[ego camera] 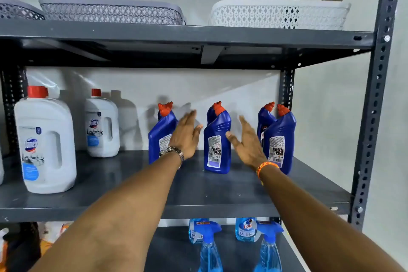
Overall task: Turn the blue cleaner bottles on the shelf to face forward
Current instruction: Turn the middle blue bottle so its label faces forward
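Several blue cleaner bottles with red angled caps stand on the grey middle shelf (198, 192). The left bottle (157, 137), the middle bottle (215, 141) and the front right bottle (279, 139) show their back labels with barcodes. Another blue bottle (263, 121) stands behind the right one, mostly hidden. My left hand (185, 137) is open with fingers spread, in front of the left bottle's right side. My right hand (246, 141) is open just right of the middle bottle, its thumb close to the bottle's side. Neither hand grips anything.
Two white jugs with red caps (45, 146) (101, 126) stand on the same shelf at left. Lattice baskets (110, 12) (278, 15) sit on the shelf above. Light blue spray bottles (207, 247) (268, 247) stand on the shelf below. A perforated steel upright (375, 104) borders the right side.
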A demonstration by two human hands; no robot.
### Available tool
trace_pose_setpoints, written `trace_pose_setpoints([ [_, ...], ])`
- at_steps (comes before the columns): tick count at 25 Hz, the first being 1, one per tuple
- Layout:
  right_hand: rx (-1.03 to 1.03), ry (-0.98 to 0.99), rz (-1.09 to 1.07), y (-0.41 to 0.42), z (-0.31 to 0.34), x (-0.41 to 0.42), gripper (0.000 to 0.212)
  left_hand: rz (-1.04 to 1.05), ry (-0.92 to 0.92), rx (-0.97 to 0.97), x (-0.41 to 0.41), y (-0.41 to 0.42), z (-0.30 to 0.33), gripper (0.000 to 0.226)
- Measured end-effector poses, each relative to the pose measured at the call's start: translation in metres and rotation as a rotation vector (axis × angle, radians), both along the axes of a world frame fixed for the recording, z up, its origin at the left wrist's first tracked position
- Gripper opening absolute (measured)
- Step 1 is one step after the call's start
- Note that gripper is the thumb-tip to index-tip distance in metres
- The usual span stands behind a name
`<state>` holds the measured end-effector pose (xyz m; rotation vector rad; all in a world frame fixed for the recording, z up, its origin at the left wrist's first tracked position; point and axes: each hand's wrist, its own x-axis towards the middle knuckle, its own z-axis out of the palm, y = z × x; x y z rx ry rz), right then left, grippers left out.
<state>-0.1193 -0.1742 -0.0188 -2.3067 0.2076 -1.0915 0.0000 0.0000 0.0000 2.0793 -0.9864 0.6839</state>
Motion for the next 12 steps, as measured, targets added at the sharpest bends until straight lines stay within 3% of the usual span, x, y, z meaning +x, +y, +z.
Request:
trace_pose_setpoints([
  [3, 0.245, 0.128, 0.131, -0.004, -0.020, 0.012, 0.080, -0.159, 0.274, -0.044, 0.003, -0.019, -0.012, 0.048],
  [5, 0.291, 0.245, 0.147, -0.005, -0.038, 0.022, 0.070, -0.234, 0.447, -0.111, 0.007, -0.032, -0.025, 0.037],
  [8, 0.400, 0.264, 0.235, -0.012, -0.041, 0.027, 0.057, -0.334, 0.658, -0.276, 0.012, -0.040, -0.026, 0.032],
  [10, 0.450, 0.261, 0.288, -0.017, -0.032, 0.025, 0.052, -0.378, 0.698, -0.324, 0.012, -0.040, -0.015, 0.027],
  [12, 0.529, 0.222, 0.364, -0.017, -0.014, 0.019, 0.049, -0.369, 0.626, -0.361, 0.008, -0.040, 0.006, 0.028],
])
